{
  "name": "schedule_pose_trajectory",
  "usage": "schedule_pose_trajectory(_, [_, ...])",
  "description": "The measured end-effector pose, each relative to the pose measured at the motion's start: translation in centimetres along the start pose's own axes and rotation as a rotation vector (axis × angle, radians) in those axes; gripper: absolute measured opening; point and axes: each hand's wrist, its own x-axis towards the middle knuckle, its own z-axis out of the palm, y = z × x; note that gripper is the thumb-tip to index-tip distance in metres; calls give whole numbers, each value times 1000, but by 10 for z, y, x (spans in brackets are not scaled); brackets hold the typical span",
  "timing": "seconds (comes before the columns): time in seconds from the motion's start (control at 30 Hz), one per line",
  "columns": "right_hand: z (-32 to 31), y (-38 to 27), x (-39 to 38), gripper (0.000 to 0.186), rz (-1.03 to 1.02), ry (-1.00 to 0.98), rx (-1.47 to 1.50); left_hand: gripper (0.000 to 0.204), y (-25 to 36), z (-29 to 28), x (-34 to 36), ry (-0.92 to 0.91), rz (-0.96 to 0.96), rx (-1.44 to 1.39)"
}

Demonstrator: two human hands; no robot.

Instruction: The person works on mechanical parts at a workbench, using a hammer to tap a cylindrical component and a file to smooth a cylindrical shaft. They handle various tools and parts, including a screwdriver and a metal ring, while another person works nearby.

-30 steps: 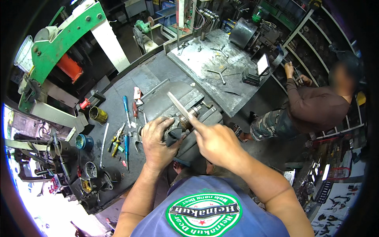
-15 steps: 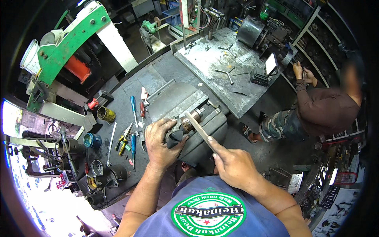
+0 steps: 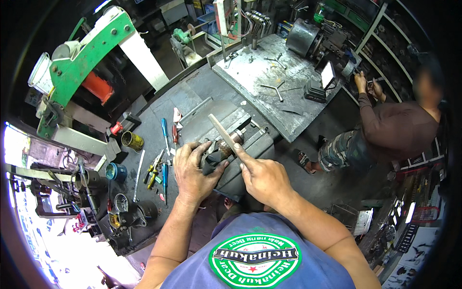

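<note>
My left hand [image 3: 188, 168] is wrapped round the dark end of a motor armature [image 3: 236, 136], whose copper-toned cylinder and shaft point away to the right. The armature rests on the grey bench vise [image 3: 226, 120]; whether the jaws clamp it is hidden. A long flat file [image 3: 220, 127] lies slantwise across the copper part, its free end pointing far left. My right hand [image 3: 264, 178] grips the near end of the file, index finger stretched along it.
Left of the vise lie screwdrivers [image 3: 165, 178], pliers [image 3: 154, 168] and a steel ruler [image 3: 138, 176]. Cans [image 3: 132, 140] stand beyond. A metal table [image 3: 269, 72] with T-handle wrenches and a work lamp [image 3: 317, 89] is far right, where a co-worker [image 3: 385, 125] stands at a machine.
The file and my right hand have moved forward and left, so more of the file extends past the armature. My left hand stays in about the same place.
</note>
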Motion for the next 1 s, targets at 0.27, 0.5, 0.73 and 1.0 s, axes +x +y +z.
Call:
schedule_pose_trajectory(0.27, [9, 44, -80, 63, 26, 60, 148, 67, -1, -9, 6, -75, -11, -18])
schedule_pose_trajectory(0.5, [11, 31, -39, 60, 38, -43, 87, 66, 2, -8, 8, -65, -25, -26])
schedule_pose_trajectory(0.73, [-9, 2, -15, 57, 43, -64, 54, 68, -5, -1, 3, -23, -15, -71])
schedule_pose_trajectory(1.0, [-1, 7, -5, 58, -53, 60, 61, 71, -7, 1, 2, -33, -44, -111])
